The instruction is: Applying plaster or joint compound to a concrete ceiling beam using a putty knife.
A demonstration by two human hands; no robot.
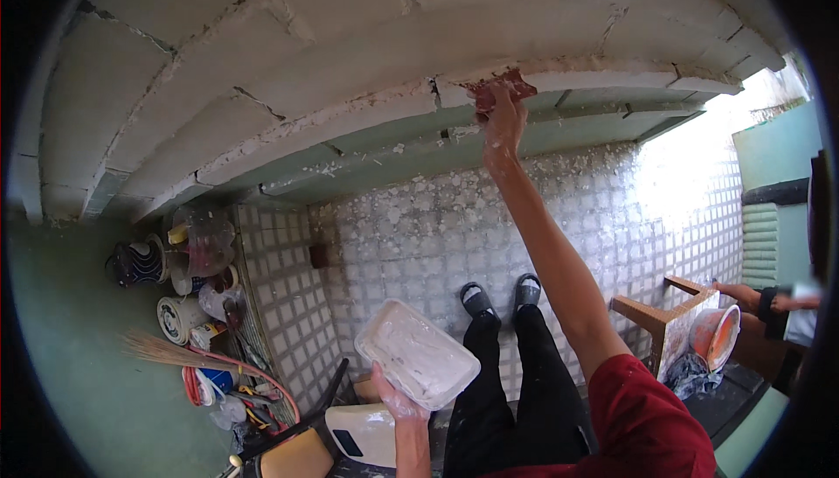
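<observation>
My right hand (503, 124) is raised to the wall and closed on a flat reddish putty spreader (516, 85), smeared with white paste. The spreader presses against the pale edge of the block wall (358, 32), where ragged joints and cracks run between the blocks. Lower down, my left hand (398, 398) supports a white rectangular plastic tub (371, 325) from its near side. White paste (424, 356) coats the inside of the tub. Paste also marks the fingers of both hands.
White splatters cover the tiled floor (419, 233). On the left are buckets (179, 319), a straw broom (166, 349) and a red hose. A chair with a phone (347, 443) on it stands near my left arm. Right, a person's hand (741, 294) is near a stool (642, 312) and an orange-stained bucket (718, 338).
</observation>
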